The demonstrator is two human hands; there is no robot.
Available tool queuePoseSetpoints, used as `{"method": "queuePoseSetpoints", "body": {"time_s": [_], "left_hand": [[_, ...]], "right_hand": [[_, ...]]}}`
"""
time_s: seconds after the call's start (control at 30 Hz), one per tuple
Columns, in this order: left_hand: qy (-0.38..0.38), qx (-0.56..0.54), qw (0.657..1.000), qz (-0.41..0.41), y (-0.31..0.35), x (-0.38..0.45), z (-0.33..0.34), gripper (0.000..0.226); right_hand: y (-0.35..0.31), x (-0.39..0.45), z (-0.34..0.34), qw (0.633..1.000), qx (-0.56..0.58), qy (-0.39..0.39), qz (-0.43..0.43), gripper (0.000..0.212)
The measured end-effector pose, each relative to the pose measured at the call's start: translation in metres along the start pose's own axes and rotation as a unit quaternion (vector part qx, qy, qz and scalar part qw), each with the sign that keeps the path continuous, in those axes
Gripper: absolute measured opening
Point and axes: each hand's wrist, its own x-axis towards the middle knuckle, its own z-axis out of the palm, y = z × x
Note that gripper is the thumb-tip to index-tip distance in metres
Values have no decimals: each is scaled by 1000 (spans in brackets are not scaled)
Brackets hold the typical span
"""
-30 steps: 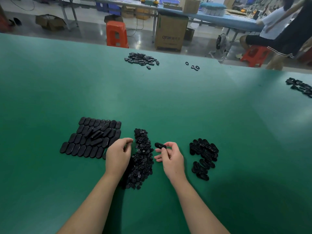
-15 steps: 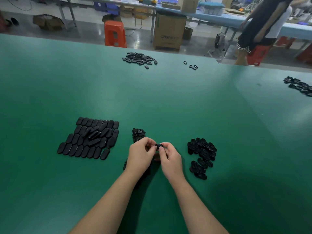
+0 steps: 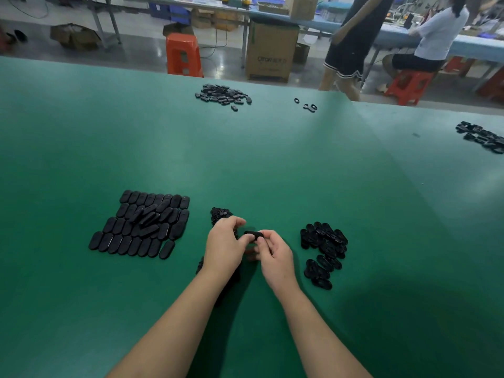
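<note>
Scene: You sit at a green table (image 3: 272, 165), both forearms stretched forward, and your hands meet just above the cloth.
Step in hand: By the look of it, you are fitting a small part into a black oval shell (image 3: 253, 235), one unit in a run of many.
Right hand: Your right hand (image 3: 276, 258) pinches the shell's right end between thumb and curled fingers and holds it level.
Left hand: Your left hand (image 3: 225, 248) curls in from the other side, its fingertips closing on the shell's left end. Whether a smaller insert sits between them cannot be told.
The piece: The shell hangs in the air between both hands. It is just right of the pile of small black parts (image 3: 219, 214) and clear of the table.
Around you: Rows of closed ovals (image 3: 141, 227) lie well to the left, and a heap of open shells (image 3: 324, 242) lies near on the right.
Next move: Likely a firm squeeze to seat the part. It calls for square alignment and even pressure from both thumbs. After that comes a short carry left to the finished rows.
</note>
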Motion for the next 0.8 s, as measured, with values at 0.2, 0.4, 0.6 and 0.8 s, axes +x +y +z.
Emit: {"method": "queuePoseSetpoints", "body": {"time_s": [0.2, 0.4, 0.6, 0.8], "left_hand": [[-69, -65, 995, -26, -8, 5, -6, 12], [-97, -91, 991, -18, -7, 6, -7, 9], [-114, -84, 990, -11, -8, 6, -8, 6], [-79, -106, 990, -40, -8, 1, 0, 6]], "right_hand": [[-1, 1, -1, 999, 34, -11, 13, 12], [0, 2, -4, 999, 46, -21, 8, 10], [-1, 3, -3, 999, 29, -27, 9, 17], [1, 2, -1, 1000, 12, -10, 6, 16]]}}
